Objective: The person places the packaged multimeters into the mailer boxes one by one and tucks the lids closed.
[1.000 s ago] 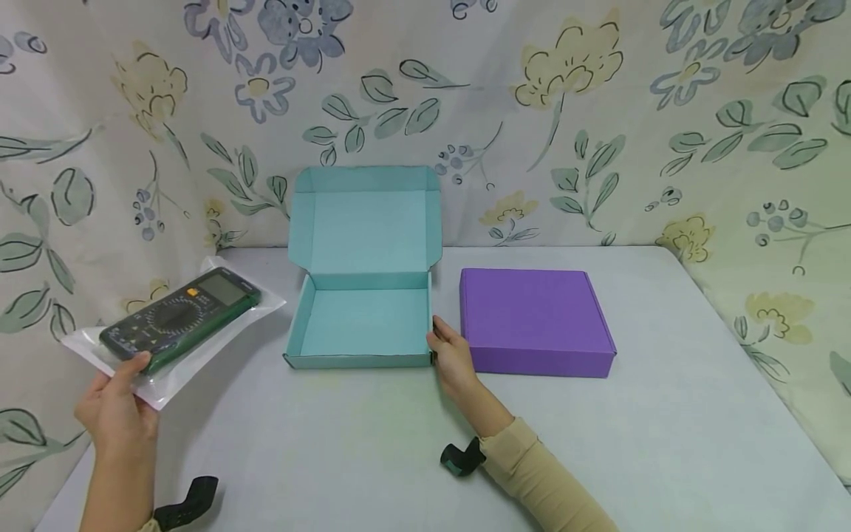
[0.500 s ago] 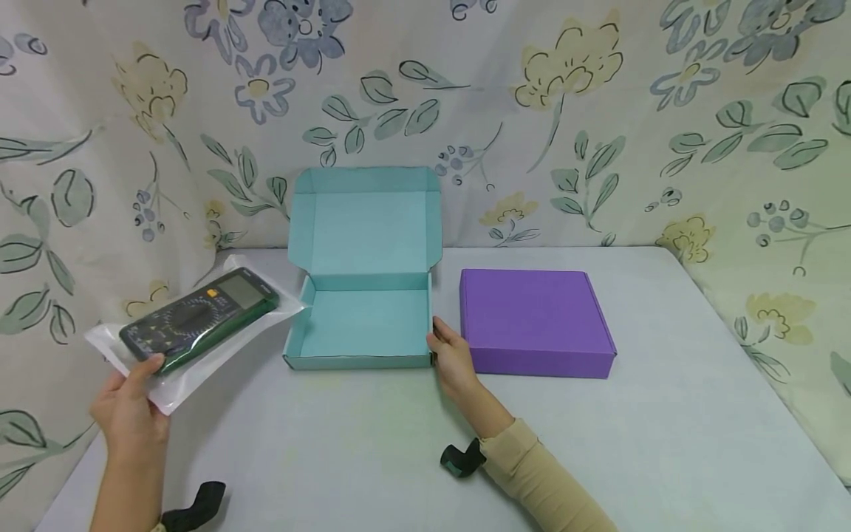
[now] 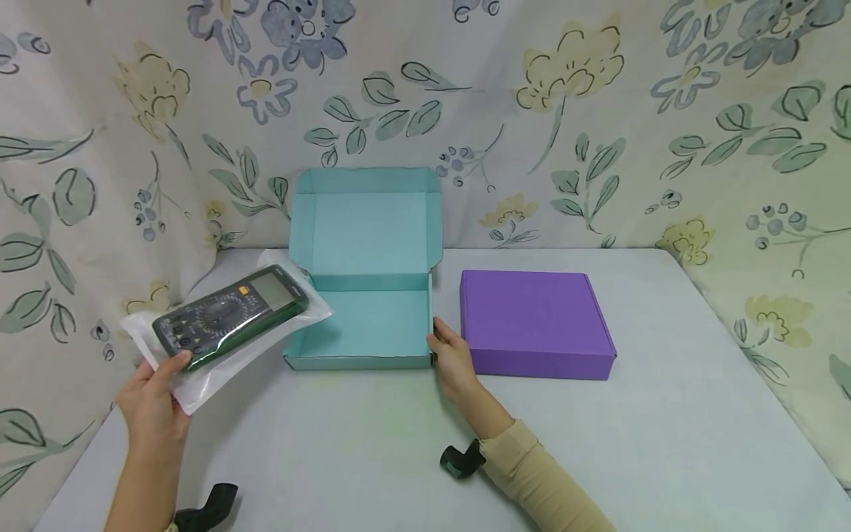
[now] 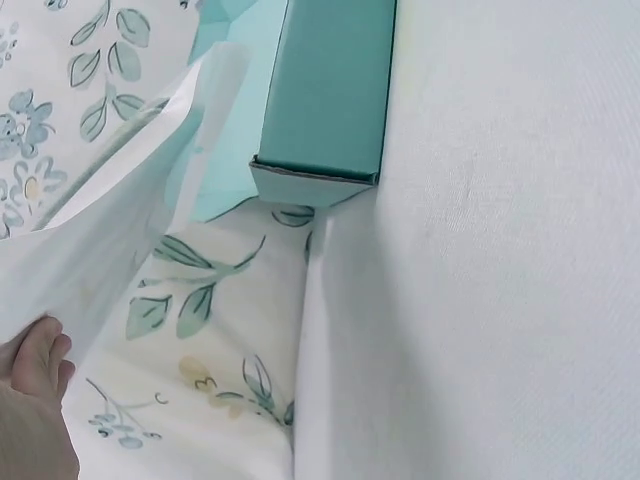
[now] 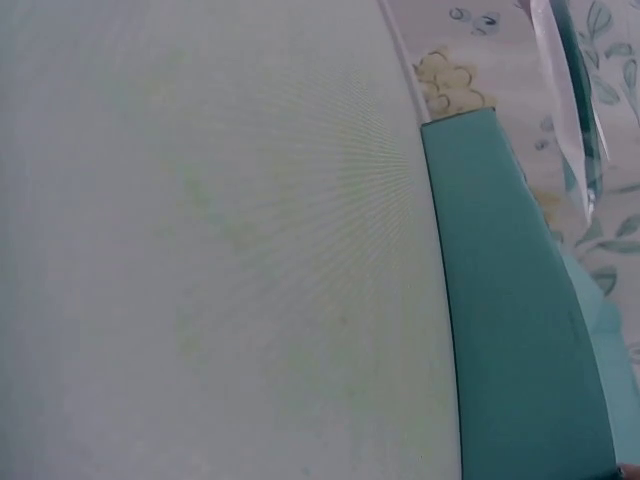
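Observation:
My left hand (image 3: 156, 406) pinches the near end of a clear plastic bag (image 3: 199, 388) with the thumb on top. Inside the bag lies a black and green digital multimeter (image 3: 229, 314), tilted, its far end overlapping the left edge of a teal cardboard box (image 3: 372, 362) in the head view. That box stands with its lid raised at the back, and nothing shows inside it. At the box's right front corner, my right hand (image 3: 454, 358) grips the side wall. The left wrist view shows the bag (image 4: 110, 240) held up beside the teal box (image 4: 330, 90).
A closed purple box (image 3: 535, 314) sits on the white table (image 3: 372, 458) just right of my right hand. Behind and at both sides of the table hangs a floral curtain (image 3: 492, 96). Each wrist carries a black camera mount (image 3: 463, 459).
My left hand has moved to the right with the bagged multimeter, bringing its far end over the teal box's left edge. The right hand and both boxes have stayed in place.

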Demonstrator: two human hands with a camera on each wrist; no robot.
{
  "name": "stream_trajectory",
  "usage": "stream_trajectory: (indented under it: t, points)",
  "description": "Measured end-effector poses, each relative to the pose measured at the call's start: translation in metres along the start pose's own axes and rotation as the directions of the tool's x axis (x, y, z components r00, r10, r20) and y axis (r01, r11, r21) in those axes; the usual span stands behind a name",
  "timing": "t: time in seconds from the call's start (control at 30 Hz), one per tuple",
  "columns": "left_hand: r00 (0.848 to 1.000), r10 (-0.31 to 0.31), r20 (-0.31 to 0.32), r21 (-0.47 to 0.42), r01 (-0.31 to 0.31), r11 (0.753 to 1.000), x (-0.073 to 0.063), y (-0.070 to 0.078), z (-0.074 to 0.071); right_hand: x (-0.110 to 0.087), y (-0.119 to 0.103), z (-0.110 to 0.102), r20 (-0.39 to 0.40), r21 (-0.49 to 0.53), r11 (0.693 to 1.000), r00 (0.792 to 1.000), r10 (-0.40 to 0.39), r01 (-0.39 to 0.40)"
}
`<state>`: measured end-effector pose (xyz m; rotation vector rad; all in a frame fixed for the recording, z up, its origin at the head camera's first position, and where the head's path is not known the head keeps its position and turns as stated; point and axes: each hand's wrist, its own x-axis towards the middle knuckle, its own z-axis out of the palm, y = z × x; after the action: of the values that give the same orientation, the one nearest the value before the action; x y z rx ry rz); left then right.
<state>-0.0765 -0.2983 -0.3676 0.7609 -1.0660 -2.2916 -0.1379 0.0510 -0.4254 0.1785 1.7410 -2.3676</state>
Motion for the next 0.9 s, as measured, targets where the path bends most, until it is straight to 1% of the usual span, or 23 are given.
stream_trajectory:
  t: [0.07,0.2,0.33,0.5,0.6,0.73,0.8,0.9]
  points:
    - [1.0,-0.029,0.0,0.024,0.029,0.999,-0.002,-0.001,0.002,0.0,0.0,0.0,-0.002,-0.001,1.0,1.0,0.001,-0.001]
    - [0.998,-0.067,0.013,0.063,0.066,0.996,-0.005,-0.005,0.006,0.0,0.0,0.0,-0.004,-0.005,1.0,1.0,0.001,-0.001]
    - [0.996,-0.071,0.049,0.09,0.066,0.994,-0.008,-0.009,0.011,0.0,0.001,-0.001,-0.005,-0.006,1.0,1.0,0.002,-0.002]
    - [0.991,-0.072,0.112,0.092,0.062,0.994,-0.009,-0.012,0.014,0.0,0.001,-0.001,-0.008,-0.009,1.0,1.0,0.002,-0.002]
    - [0.988,-0.081,0.131,0.121,0.065,0.991,-0.01,-0.015,0.015,0.0,0.0,-0.001,-0.013,-0.009,1.0,1.0,-0.003,0.003]
    - [0.983,-0.122,0.136,0.205,0.092,0.974,-0.011,-0.017,0.015,0.0,0.0,0.0,-0.016,-0.015,1.0,1.0,-0.005,0.005]
    - [0.978,-0.145,0.152,0.238,0.107,0.965,-0.011,-0.019,0.016,0.0,0.0,0.0,-0.014,-0.019,1.0,1.0,-0.002,0.002]
    - [0.969,-0.169,0.183,0.295,0.11,0.949,-0.011,-0.022,0.016,0.0,-0.001,0.0,-0.01,-0.026,1.0,1.0,0.002,-0.002]
